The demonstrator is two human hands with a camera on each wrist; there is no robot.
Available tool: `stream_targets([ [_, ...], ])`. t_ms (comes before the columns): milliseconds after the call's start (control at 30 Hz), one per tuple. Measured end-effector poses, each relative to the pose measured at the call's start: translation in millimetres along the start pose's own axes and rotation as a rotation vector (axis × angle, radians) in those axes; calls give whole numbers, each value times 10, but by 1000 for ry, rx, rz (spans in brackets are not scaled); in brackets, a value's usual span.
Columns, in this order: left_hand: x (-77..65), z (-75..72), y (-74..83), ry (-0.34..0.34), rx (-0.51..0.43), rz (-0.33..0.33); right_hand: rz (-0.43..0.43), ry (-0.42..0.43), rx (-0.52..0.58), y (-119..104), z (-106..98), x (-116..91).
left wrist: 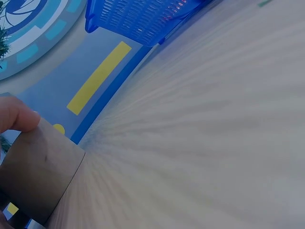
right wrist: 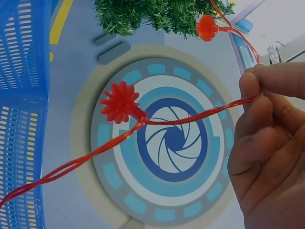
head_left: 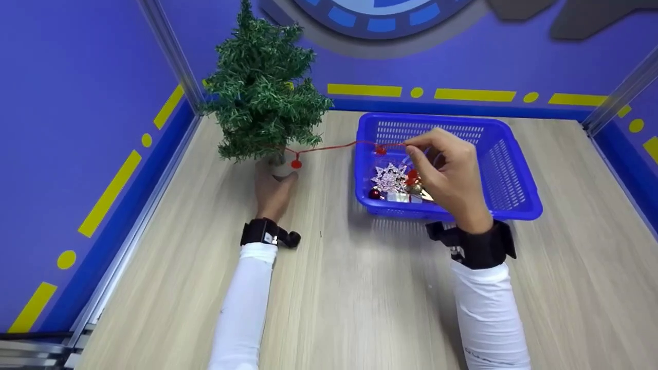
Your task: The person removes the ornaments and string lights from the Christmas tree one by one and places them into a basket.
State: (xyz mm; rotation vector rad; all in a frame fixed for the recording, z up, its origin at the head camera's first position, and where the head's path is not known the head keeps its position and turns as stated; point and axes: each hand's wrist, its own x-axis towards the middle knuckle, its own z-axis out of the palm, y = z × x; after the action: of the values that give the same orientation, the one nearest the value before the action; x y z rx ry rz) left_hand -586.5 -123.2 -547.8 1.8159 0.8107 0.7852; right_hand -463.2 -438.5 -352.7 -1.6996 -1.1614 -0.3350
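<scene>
A small green artificial Christmas tree (head_left: pixel 262 87) stands at the back left. Low at its foot, my left hand (head_left: pixel 275 190) grips the tree's base (left wrist: pixel 43 167), its thumb lying over the top edge in the left wrist view. Between thumb and index finger, my right hand (head_left: pixel 452 169) pinches a red string of lights (head_left: pixel 329 148) over the basket. That string runs from the tree's lower branches across to the right hand. Red flower-shaped heads (right wrist: pixel 120 102) hang along it, one close to the tree and others over the basket.
The blue plastic basket (head_left: pixel 514 149) sits right of the tree, under my right hand. Inside it lie a shiny pink star-shaped ornament (head_left: pixel 389 178), a dark red ball (head_left: pixel 375 193) and other small ornaments. Blue panels (head_left: pixel 77 103) with yellow marks wall the table.
</scene>
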Motion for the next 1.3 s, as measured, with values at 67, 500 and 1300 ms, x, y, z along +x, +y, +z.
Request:
stream_targets([
  [67,4,-14,-15,-10,17,16,16,19,-10,-26,-1,-24],
  [500,26,-78,-23,-58,2,40,46,82,-36,-120,-8,-88],
  [1300,110,-182,-89,-183,-82,79,209,177,-150,-406,-35,-242],
])
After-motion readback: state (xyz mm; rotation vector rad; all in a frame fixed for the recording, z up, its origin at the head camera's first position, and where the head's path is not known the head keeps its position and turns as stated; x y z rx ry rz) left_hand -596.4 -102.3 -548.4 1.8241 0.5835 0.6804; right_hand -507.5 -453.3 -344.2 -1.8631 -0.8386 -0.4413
